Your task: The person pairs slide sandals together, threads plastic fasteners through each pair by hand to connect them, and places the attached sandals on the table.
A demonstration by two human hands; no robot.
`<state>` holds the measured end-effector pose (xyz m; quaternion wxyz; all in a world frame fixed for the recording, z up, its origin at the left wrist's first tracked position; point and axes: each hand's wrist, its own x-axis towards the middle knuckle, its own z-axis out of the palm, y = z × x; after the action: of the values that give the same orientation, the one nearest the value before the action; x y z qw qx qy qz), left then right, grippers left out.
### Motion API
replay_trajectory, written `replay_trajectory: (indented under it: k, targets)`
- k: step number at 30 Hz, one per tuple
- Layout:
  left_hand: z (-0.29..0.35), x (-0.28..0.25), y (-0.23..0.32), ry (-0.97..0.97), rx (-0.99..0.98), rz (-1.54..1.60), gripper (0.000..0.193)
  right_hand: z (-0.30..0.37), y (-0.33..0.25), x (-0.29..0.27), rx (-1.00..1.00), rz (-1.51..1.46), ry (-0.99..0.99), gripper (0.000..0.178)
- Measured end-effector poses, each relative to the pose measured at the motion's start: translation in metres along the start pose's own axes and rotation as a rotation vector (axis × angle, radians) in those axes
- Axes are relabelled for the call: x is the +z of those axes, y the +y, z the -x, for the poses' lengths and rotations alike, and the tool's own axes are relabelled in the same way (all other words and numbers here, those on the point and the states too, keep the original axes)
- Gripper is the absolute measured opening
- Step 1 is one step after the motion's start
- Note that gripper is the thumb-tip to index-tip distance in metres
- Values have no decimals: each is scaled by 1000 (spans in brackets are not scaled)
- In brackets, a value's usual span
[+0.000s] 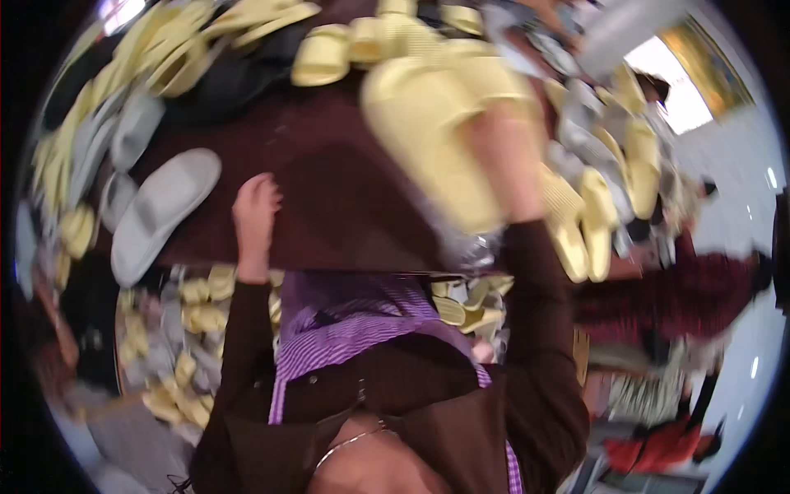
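Observation:
My right hand [506, 156], blurred by motion, grips a pair of pale yellow slippers [415, 123] above the right part of the dark table [329, 198]. One slipper's sole faces up toward me; the other is partly behind my hand. Crumpled clear plastic [473, 249] lies at the near table edge, just below the slippers. Over the near left of the table, my left hand [257, 206] is loosely curled with nothing visible in it. A single grey slipper [164, 212] lies left of that hand, apart from it.
Yellow slippers [322, 56] line the far edge, and more yellow and grey ones [136, 128] are heaped at the left. On the right is another mixed pile [638, 165]. Below the table edge sit loose slippers [202, 317]. A person in dark red [699, 296] is at the right.

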<state>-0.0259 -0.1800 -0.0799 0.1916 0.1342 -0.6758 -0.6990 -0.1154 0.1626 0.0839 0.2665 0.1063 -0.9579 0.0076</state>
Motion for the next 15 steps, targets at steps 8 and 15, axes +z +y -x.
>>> replay_trajectory:
  k: [8,15]
  targets:
    - [30,-31,15,219,245,-110,16,-37,288,-118,38,465,107,28]
    - [40,-137,61,856,596,-601,18,20,130,-105,118,193,270,37]
